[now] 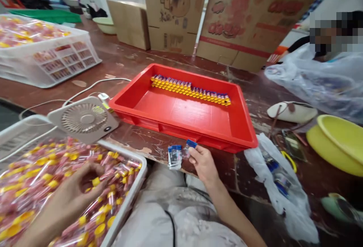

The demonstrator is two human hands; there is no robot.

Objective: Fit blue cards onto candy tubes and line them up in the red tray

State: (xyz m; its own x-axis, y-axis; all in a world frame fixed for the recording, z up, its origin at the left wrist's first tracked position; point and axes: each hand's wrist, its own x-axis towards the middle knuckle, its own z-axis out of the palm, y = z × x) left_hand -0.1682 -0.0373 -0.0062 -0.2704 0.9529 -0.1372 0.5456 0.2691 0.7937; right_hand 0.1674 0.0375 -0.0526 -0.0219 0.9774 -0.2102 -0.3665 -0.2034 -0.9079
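Note:
My left hand [72, 190] is over a white plastic crate [143, 163] heaped with small clear tubes of pink contents with yellow caps [52, 184]. Its thumb and fingers are curved but apart, right at the tubes, and a yellow cap shows in the gap. My right hand [204, 162] pinches a small clear plastic sleeve with a blue top [192, 143] at the table's front edge. Beside it lies a little stack of similar blue-topped sleeves [175, 155]. Ahead stands a red tray [181, 120], with yellow-ended, blue-topped tubes [191, 89] lined up along its far side.
A small fan [85, 120] with a white cable stands between crate and tray. Another filled white crate [68, 59] is at the back left. Rightward are a plastic bag [295, 205], a yellow basin [337, 145] and a white pouch [292, 111]. Cardboard boxes [176, 16] rise behind; a person sits far right.

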